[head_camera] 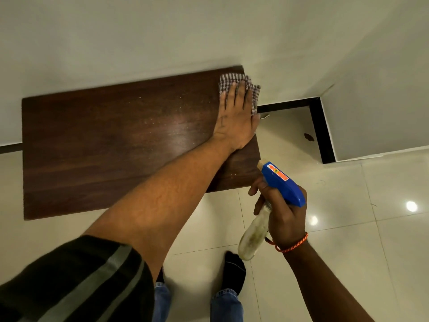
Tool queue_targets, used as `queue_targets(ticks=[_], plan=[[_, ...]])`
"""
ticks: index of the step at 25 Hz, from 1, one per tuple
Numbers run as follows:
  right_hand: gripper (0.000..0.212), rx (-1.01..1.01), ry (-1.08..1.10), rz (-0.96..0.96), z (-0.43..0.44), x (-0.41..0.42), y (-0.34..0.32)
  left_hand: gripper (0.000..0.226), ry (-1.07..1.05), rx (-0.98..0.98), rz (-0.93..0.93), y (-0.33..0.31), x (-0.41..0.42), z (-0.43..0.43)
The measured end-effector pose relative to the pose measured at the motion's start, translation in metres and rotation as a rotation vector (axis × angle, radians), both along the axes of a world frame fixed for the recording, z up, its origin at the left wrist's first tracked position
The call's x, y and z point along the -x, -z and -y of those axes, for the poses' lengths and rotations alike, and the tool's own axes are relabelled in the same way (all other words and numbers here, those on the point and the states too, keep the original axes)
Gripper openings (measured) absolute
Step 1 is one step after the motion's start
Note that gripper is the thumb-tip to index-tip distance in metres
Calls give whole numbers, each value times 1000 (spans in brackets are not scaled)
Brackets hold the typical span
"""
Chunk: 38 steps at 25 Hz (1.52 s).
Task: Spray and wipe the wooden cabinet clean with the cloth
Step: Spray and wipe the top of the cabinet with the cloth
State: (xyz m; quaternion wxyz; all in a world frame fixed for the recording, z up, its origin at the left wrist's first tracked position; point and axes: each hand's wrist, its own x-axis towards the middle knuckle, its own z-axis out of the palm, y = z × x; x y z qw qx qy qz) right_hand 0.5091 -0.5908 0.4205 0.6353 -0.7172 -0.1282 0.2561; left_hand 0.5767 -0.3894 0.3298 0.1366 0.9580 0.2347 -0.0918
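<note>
The dark wooden cabinet top [104, 140] stands against the white wall, with small droplets or dust specks toward its right half. My left hand [235, 117] lies flat with straight fingers on a checked cloth [251, 89], pressing it onto the cabinet's far right corner. The cloth hangs slightly over the right edge. My right hand [282, 212] grips a spray bottle [255, 235] with a blue trigger head [282, 183], held in the air just off the cabinet's front right corner, nozzle pointing toward the wood.
Glossy cream floor tiles [348, 240] spread to the right and front. A black skirting strip [321, 129] runs along the wall corner at the right. My feet in dark socks [234, 270] stand close to the cabinet's front edge.
</note>
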Motion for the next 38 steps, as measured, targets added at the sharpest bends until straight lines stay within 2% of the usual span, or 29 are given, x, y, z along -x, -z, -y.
queue_targets(ticks=[3, 7, 10, 16, 22, 30, 34, 38], plan=[[17, -10, -6, 49, -3, -3, -3, 75, 25, 25, 11, 1, 42, 43], [27, 9, 34, 65, -2, 1, -3, 76, 45, 73, -37, -3, 96, 94], [18, 27, 52, 53, -8, 20, -5, 71, 86, 56, -41, 1, 130, 91], [25, 5, -28, 39, -42, 73, -5, 74, 129, -22, -62, 11, 228, 29], [22, -13, -87, -7, -84, 126, -5, 75, 148, -139, -94, 14, 343, -54], [19, -43, -138, -38, -129, 171, -1, 78, -5, -146, -162, 8, 493, -161], [19, -51, -148, -62, -140, 185, 3, 75, -67, -51, -113, 3, 512, -174], [17, -61, -155, -71, -146, 185, 8, 73, -346, -16, -32, 3, 477, -211]])
